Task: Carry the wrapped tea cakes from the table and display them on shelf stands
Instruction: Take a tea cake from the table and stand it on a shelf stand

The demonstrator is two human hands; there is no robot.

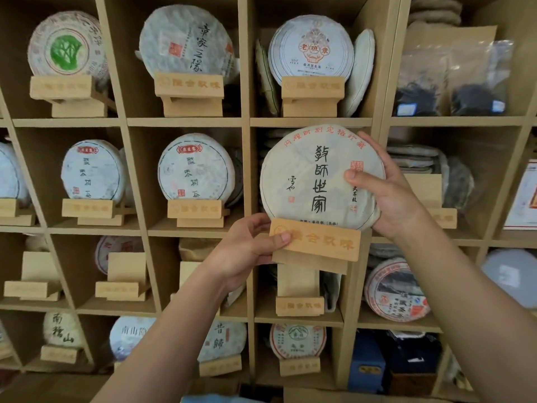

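1. Holding a round, white paper-wrapped tea cake [315, 175] by its edge, the right hand [386, 193] rested it in a pale wooden stand [315, 242].
2. The left hand [247, 248] pinched that stand before the shelf [311, 122].
3. Next, both probably needed setting into the cubby.

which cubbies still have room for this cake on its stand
Free spots: the empty stands and in the third row's left cubbies, and the bare stand directly below the held tea cake. The top two rows are crowded, each left and middle stand already holding a cake. The right cubbies hold stacks and bags.
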